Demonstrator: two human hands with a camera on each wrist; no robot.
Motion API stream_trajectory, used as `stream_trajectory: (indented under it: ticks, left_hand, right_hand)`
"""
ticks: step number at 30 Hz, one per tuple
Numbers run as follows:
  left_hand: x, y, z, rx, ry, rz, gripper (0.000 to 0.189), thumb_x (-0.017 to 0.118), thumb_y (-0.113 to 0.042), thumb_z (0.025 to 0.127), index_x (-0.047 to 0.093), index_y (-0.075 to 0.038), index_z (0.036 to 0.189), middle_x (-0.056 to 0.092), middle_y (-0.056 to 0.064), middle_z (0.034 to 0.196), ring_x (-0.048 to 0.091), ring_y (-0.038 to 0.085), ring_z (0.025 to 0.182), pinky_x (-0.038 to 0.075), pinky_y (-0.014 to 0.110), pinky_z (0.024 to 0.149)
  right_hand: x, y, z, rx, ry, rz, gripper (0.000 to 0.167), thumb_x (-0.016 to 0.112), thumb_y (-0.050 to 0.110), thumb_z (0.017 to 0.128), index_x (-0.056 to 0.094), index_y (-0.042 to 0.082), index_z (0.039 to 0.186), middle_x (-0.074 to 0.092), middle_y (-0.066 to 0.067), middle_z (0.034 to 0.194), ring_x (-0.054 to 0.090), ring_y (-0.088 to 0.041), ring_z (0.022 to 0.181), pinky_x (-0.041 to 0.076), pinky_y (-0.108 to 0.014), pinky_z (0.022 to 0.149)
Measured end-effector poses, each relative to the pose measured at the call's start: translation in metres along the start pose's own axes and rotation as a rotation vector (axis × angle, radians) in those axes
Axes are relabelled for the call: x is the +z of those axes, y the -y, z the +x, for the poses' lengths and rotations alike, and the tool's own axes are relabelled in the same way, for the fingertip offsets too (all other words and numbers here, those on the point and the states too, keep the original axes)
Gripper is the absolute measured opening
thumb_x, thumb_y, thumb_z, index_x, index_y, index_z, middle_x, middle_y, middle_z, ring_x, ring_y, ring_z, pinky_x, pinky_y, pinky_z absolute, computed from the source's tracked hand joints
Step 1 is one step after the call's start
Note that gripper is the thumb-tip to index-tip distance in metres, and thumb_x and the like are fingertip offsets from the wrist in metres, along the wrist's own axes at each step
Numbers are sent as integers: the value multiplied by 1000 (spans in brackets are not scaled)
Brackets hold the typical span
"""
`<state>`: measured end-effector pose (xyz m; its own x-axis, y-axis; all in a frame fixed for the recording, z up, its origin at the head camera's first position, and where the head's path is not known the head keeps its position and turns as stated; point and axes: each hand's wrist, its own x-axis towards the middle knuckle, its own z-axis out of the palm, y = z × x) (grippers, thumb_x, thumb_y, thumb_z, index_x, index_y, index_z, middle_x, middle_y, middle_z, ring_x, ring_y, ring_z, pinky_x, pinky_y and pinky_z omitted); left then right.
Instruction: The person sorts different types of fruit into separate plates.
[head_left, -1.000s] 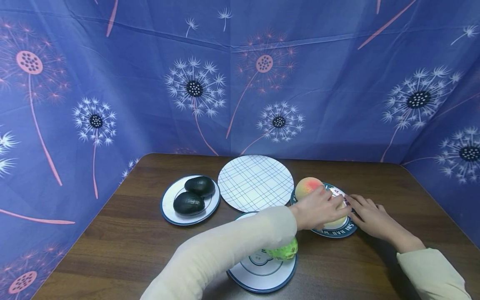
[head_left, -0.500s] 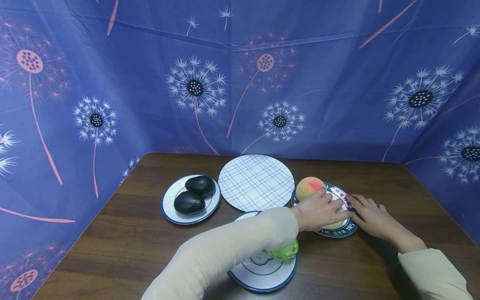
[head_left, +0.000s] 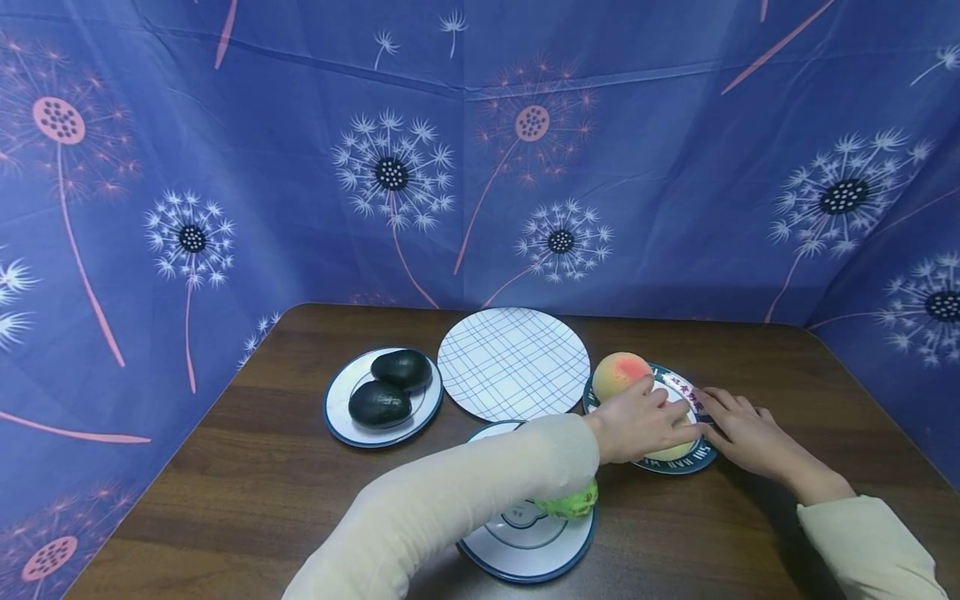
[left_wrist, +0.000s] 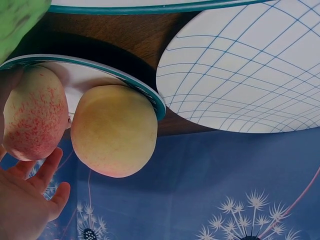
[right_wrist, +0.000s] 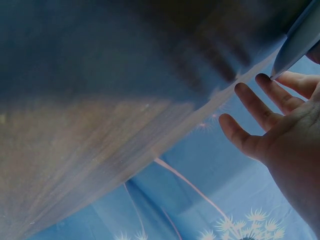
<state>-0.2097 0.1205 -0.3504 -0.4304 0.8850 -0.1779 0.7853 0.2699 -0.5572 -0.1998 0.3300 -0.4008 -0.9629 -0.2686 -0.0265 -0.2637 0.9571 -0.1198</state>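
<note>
Two peaches sit on a plate with a dark green lettered rim point(head_left: 678, 466), at the table's right. My left hand point(head_left: 636, 423) reaches across and holds the nearer peach point(head_left: 675, 452), mostly covering it in the head view. Seen from the left wrist, this red-speckled peach point(left_wrist: 37, 112) lies between the thumb and the curled fingers of the left hand point(left_wrist: 27, 197). The other peach point(head_left: 618, 375) is behind the hand, untouched. My right hand point(head_left: 750, 433) rests its extended fingers at the plate's right rim; from the right wrist, fingertips meet the plate's edge point(right_wrist: 295, 50).
Two dark avocados point(head_left: 390, 392) share a blue-rimmed plate point(head_left: 333, 423) on the left. A round white board with blue grid lines point(head_left: 513, 362) lies at the back. Under my left forearm, a front plate point(head_left: 525, 567) bears a bumpy green fruit point(head_left: 573, 502). Patterned blue cloth point(head_left: 465, 167) hangs behind.
Both hands stay nearly in place at the peach plate. The head view has shifted very slightly, and the plates and fruit stand as before.
</note>
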Motion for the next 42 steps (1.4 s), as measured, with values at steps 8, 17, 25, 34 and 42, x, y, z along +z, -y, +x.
stream_trajectory:
  ticks: [8, 17, 25, 34, 42]
  left_hand:
    - [0, 1, -1, -13, 7, -2, 88, 57, -59, 77, 4, -36, 144, 25, -6, 149, 34, 12, 131, 25, 30, 110]
    - [2, 0, 0, -12, 7, -25, 79, 58, -43, 85, 6, -35, 144, 25, -5, 149, 34, 12, 131, 21, 31, 113]
    - [0, 0, 0, -25, 12, 11, 81, 59, -42, 85, 3, -35, 144, 23, -4, 150, 34, 13, 131, 20, 32, 114]
    - [0, 4, -4, -39, 5, 17, 72, 55, -39, 88, 8, -36, 143, 28, -5, 147, 36, 14, 130, 25, 31, 110]
    - [1, 10, -7, -77, 21, -27, 86, 62, -53, 78, 10, -36, 144, 27, -5, 147, 33, 15, 132, 24, 33, 111]
  right_hand:
    - [1, -2, 0, -11, -7, -3, 57, 55, 24, 88, 36, -4, 134, 38, -29, 130, 38, -50, 114, 30, -72, 84]
    - [2, -2, -1, -15, -13, -1, 57, 56, 23, 88, 36, -4, 134, 39, -29, 129, 39, -49, 113, 31, -72, 83]
    - [0, -1, -1, -30, -29, -5, 57, 55, 23, 88, 36, -5, 134, 39, -29, 129, 39, -49, 113, 31, -72, 82]
    - [2, -3, 0, -36, -45, -18, 56, 50, 30, 92, 37, -5, 133, 39, -29, 129, 40, -50, 112, 33, -71, 80]
    - [4, -4, 1, -19, -18, -7, 58, 50, 32, 92, 36, -4, 134, 38, -29, 129, 39, -50, 113, 31, -73, 82]
